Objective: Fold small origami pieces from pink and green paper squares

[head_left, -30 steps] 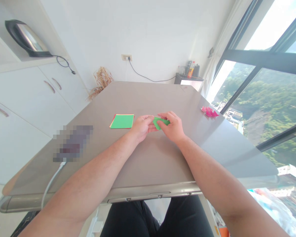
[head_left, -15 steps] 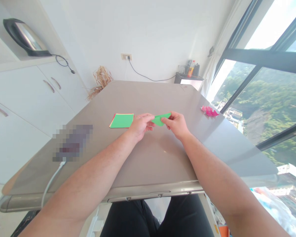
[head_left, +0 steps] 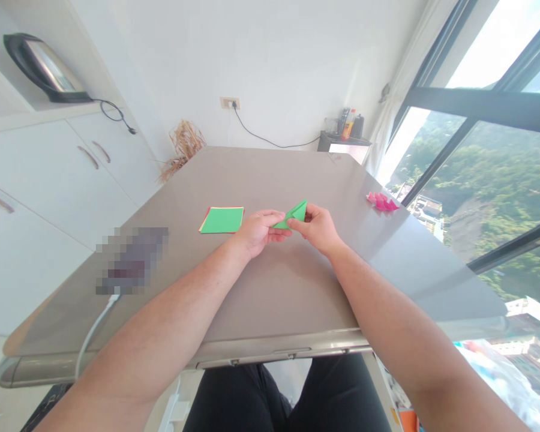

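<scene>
A folded piece of green origami paper (head_left: 299, 212) is held between both hands over the middle of the table, its pointed corner tilted up to the right. My left hand (head_left: 261, 231) is closed on its left end, thumb on top and fingers below. My right hand (head_left: 317, 228) pinches the right part, with the thumb on the near face. Fingers cover parts of the folds. Left of my left hand lies a stack of square paper (head_left: 222, 220), green on top with red and yellowish edges showing.
Pink folded paper pieces (head_left: 382, 202) lie near the right edge of the grey table (head_left: 279, 174). At the left is a pixelated dark object (head_left: 132, 261) with a white cable (head_left: 94, 327). Windows (head_left: 490, 174) stand on the right; dried stalks (head_left: 184, 147) are behind the table.
The green paper has turned, so its right corner now points higher and a folded edge shows. Both hands have shifted slightly and are closer together.
</scene>
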`<state>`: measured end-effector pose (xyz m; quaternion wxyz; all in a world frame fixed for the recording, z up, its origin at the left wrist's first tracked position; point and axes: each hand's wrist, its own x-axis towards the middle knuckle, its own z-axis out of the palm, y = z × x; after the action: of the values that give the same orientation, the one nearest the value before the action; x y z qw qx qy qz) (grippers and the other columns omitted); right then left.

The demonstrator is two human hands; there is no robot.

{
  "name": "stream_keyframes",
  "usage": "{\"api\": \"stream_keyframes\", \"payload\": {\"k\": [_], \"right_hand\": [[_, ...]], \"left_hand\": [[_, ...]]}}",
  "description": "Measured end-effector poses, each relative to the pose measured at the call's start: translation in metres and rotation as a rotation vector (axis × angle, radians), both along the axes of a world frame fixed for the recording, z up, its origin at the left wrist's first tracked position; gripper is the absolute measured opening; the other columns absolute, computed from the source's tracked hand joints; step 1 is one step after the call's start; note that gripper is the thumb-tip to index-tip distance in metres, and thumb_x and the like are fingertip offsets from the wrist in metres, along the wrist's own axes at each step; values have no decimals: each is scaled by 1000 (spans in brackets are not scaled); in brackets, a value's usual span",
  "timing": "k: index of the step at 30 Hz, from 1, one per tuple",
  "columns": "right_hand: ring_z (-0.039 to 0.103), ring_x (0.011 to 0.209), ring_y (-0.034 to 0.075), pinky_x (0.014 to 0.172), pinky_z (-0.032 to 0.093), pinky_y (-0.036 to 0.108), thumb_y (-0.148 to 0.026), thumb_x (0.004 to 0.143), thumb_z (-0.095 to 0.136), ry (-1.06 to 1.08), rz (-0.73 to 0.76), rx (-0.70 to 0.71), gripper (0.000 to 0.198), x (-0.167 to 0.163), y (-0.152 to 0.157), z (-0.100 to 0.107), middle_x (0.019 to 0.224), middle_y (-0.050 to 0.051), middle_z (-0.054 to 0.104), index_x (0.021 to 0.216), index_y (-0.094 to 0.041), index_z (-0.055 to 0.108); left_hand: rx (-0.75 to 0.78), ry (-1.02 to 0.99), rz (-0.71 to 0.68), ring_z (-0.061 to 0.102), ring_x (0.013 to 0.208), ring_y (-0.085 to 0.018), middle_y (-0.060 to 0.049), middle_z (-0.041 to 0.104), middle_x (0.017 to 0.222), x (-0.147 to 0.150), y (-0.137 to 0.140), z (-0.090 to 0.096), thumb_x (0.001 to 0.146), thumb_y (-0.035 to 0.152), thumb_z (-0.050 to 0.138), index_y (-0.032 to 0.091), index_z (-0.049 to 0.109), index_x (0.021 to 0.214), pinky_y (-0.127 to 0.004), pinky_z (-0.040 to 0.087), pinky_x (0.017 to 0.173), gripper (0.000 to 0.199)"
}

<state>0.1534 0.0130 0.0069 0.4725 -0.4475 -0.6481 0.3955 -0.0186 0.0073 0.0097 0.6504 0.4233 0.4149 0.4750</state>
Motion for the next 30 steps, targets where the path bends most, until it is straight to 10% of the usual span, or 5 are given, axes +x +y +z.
{"api": "stream_keyframes", "payload": {"k": [30], "right_hand": [[49, 57, 10, 51, 40, 26, -38, 66, 81, 168, 143, -65, 29, 2, 2, -3, 71, -3, 62, 77, -20, 61]], "left_hand": [[94, 84, -7, 72, 67, -19, -7, 73, 79, -1, 1, -5, 68, 32, 85, 13, 68, 79, -27, 53, 60, 27]]}}
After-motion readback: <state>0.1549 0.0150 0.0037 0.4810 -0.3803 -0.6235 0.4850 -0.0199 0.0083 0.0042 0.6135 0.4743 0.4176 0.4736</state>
